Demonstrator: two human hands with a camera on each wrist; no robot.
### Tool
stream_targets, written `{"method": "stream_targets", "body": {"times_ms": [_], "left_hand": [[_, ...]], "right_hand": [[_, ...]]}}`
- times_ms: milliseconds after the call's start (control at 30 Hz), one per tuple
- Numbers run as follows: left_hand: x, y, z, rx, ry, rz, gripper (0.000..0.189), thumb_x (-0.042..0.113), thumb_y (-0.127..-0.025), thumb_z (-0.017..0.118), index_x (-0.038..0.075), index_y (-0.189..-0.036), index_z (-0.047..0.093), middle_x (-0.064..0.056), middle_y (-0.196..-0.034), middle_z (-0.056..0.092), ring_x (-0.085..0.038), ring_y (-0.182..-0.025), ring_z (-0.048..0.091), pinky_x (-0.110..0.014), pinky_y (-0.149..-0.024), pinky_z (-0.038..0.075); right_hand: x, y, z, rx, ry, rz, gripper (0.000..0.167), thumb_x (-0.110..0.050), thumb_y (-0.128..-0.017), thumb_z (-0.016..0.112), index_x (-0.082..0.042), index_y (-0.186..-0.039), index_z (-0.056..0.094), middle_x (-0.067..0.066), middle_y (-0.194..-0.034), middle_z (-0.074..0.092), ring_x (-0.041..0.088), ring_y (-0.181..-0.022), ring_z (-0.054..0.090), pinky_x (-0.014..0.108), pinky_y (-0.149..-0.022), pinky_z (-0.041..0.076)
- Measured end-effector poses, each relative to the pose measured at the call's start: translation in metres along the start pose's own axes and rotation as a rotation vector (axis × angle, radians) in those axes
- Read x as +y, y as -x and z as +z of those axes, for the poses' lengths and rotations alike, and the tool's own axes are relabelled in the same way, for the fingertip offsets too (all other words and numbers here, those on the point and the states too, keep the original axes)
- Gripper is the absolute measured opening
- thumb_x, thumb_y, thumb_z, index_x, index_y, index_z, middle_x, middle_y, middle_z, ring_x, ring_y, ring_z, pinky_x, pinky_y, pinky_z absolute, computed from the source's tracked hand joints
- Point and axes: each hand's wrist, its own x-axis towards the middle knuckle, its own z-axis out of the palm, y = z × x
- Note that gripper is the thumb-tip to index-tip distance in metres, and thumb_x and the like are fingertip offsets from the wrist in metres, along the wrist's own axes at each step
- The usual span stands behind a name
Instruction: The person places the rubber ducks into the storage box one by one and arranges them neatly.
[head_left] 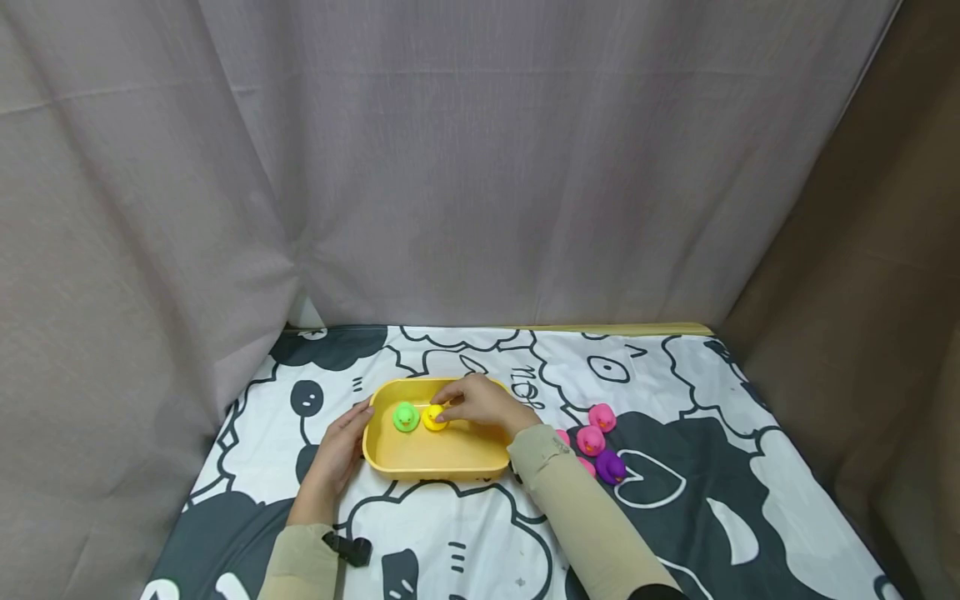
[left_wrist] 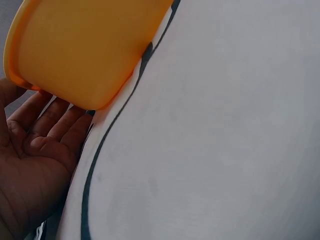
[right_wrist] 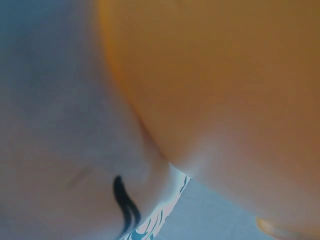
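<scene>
Yellow toy duck [head_left: 431, 418] in the tray [head_left: 450, 458], just right of a green toy duck [head_left: 406, 417] — I see the right hand [head_left: 483, 403] pinching it; the left hand [head_left: 341, 446] touches the tray's left end, fingers fairly straight; pink toy ducks [head_left: 591, 440] and a purple one [head_left: 611, 467] lie farther right.

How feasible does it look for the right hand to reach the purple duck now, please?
Probably yes: nothing covers the purple duck, though the right hand currently pinches the yellow duck.
</scene>
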Motion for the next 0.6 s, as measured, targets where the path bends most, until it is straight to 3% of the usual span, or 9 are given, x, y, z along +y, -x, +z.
{"method": "stream_targets", "body": {"times_ms": [433,600], "left_hand": [[-0.0018,-0.0002,-0.0008,-0.006,-0.005,-0.001,0.05,0.036,-0.103,0.056,0.018,-0.15,0.05,0.002,-0.158,0.039,-0.018,-0.142,0.04,-0.036,-0.113,0.039],[-0.0019,-0.0007,-0.0006,0.0,-0.003,0.002,0.05,0.036,-0.103,0.056,0.018,-0.149,0.05,0.002,-0.158,0.039,-0.017,-0.142,0.039,-0.035,-0.113,0.039]], "right_hand": [[-0.0001,0.0005,0.0002,-0.006,0.017,0.008,0.028,-0.036,-0.085,0.081,-0.026,-0.111,0.078,-0.019,-0.103,0.07,0.007,-0.094,0.062,0.025,-0.083,0.052],[0.0005,0.001,-0.0018,-0.008,-0.01,-0.011,0.03,-0.034,-0.087,0.08,-0.021,-0.114,0.077,-0.014,-0.107,0.072,0.008,-0.096,0.062,0.025,-0.085,0.053]]}}
